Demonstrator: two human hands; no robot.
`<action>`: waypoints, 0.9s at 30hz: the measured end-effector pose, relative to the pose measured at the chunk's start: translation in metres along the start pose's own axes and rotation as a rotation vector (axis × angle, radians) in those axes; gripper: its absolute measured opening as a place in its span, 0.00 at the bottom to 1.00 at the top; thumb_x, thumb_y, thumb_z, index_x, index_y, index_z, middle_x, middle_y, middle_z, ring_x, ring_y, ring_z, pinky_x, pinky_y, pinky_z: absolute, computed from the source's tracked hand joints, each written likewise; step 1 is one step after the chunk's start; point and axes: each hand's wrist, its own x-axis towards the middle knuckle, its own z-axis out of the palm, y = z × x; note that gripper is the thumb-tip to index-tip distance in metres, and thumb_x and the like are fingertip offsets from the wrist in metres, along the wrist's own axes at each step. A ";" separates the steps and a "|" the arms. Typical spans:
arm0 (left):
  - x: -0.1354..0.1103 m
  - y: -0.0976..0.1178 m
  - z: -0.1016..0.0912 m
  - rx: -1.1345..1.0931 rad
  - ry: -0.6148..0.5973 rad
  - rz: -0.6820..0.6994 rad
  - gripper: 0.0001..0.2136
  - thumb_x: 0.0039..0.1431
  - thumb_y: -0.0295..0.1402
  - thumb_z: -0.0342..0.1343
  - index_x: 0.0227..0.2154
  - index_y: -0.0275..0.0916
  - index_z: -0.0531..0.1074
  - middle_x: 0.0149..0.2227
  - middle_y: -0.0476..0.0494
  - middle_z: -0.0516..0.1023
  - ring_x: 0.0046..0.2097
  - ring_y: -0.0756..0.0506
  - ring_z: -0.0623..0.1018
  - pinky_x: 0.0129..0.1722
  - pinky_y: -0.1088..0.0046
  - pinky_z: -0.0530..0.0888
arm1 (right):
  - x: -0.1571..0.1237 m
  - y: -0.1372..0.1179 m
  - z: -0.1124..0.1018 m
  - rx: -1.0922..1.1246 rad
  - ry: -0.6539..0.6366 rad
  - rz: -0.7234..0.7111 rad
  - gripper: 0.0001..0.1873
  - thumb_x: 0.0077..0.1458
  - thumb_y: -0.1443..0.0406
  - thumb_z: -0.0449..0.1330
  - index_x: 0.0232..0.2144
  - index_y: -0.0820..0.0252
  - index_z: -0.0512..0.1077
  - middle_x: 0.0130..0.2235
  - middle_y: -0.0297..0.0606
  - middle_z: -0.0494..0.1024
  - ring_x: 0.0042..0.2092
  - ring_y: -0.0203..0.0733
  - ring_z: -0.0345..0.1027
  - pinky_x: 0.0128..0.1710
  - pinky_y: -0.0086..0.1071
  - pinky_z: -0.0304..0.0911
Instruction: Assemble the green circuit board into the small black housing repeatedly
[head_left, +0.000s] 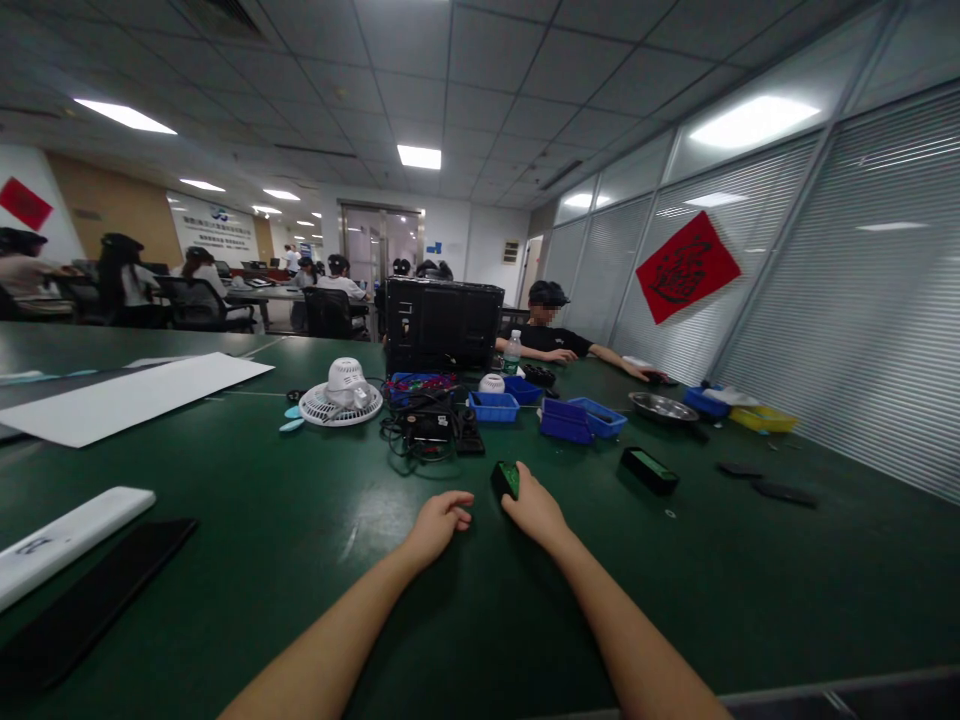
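My right hand (536, 508) is closed round a small black case with a green circuit board (507, 480), just above or on the green table; its palm hides part of the case. To the left of it, my left hand (441, 525) holds nothing, its fingers loosely bent and apart, near the tabletop. A second black case with a green board (649, 470) lies further right. A small ring (670, 514) rests on the table below that one.
Ahead stand blue bins (493, 406), tangled cables with a black box (429, 425), a white fan (341, 402) and a black monitor-like casing (444, 325). A metal bowl (663, 407) and yellow tray (763, 419) sit right. Long white (71, 535) and black (97, 595) pieces lie left. A co-worker (551, 335) sits opposite.
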 end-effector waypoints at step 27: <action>-0.002 -0.003 -0.001 -0.001 -0.038 0.025 0.16 0.46 0.23 0.45 0.39 0.32 0.69 0.38 0.41 0.73 0.29 0.54 0.71 0.33 0.77 0.69 | 0.004 0.062 -0.025 -0.355 0.222 0.235 0.23 0.48 0.58 0.56 0.44 0.65 0.57 0.43 0.54 0.68 0.43 0.53 0.66 0.39 0.43 0.58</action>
